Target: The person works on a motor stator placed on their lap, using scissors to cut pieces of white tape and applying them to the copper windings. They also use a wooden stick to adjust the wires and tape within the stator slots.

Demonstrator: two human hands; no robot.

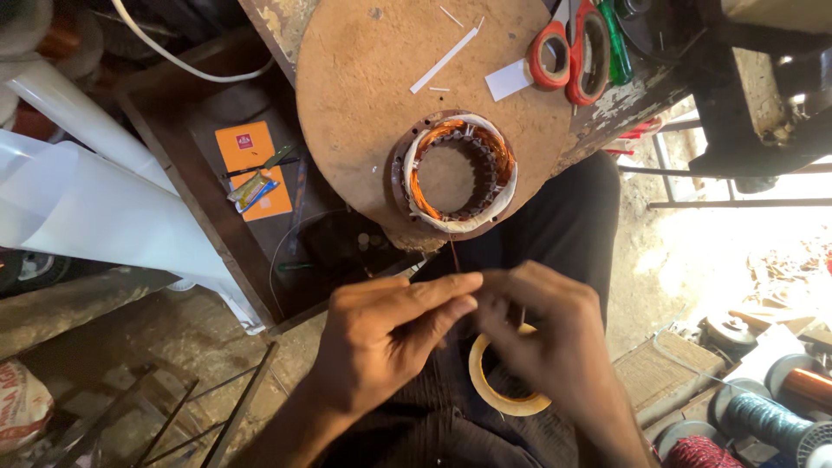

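Observation:
A round motor stator (454, 170) with copper windings and white insulation paper sits on a round brown board (364, 95). A thin wire (453, 253) runs from the stator down to my hands. My left hand (381, 334) pinches that wire between thumb and forefinger. My right hand (542, 325) meets it fingertip to fingertip, pinched on the same wire. Below the hands, a yellowish tape roll (503, 399) rests on my lap, partly hidden by the right hand.
Red-handled scissors (568, 52) and white paper strips (446, 59) lie on the board's far side. An orange booklet (251, 169) lies in a dark tray to the left. White sheets (95, 208) are at the left; wire spools (780, 416) stand at the lower right.

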